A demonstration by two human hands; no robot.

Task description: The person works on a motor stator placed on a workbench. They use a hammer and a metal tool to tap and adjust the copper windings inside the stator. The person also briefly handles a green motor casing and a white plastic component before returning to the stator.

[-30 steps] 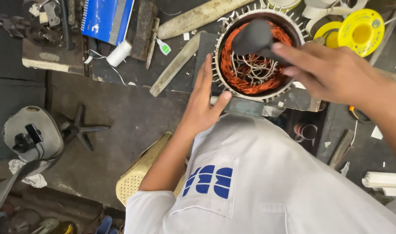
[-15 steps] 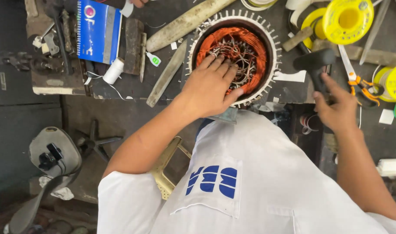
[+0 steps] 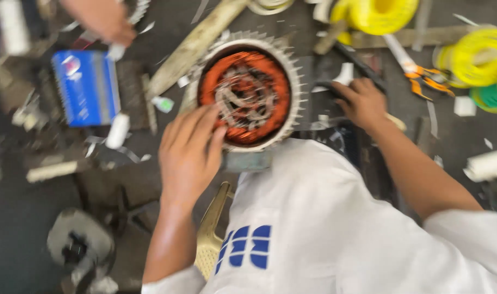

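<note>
Dark, littered work surface (image 3: 20,218) fills the frame. White shirt with blue block print (image 3: 324,228) takes up lower centre & right.

Centre top: round motor stator w/ orange copper windings and a pale finned metal rim (image 3: 247,92), standing on the surface, open end up, grey wire ends bunched in the middle.

Left hand (image 3: 189,155), lower left of stator: fingers spread flat, fingertips (image 3: 215,136) resting on the rim and the near edge of the windings. Open hand, pressing, not grasping anything.

Right hand (image 3: 362,103), right of stator, just apart from it: fingers curled down over a dark object (image 3: 327,87) on the surface; too blurred to tell if actually clenched on it.

Long pale wooden strip (image 3: 191,49) runs diagonally, upper centre, touching stator's upper-left rim. Yellow tape rolls: one top centre-right (image 3: 387,13), one far right (image 3: 479,57), w/ a green roll (image 3: 490,98) just below it. Orange-handled pliers (image 3: 430,84) betw. right hand and far-right rolls. Blue rectangular box (image 3: 85,87) upper left; small white cylinder (image 3: 118,130) just below it. Another person's hand (image 3: 104,19) in top-left corner. Cream plastic chair back (image 3: 210,239) bottom centre, beside left forearm.
</note>
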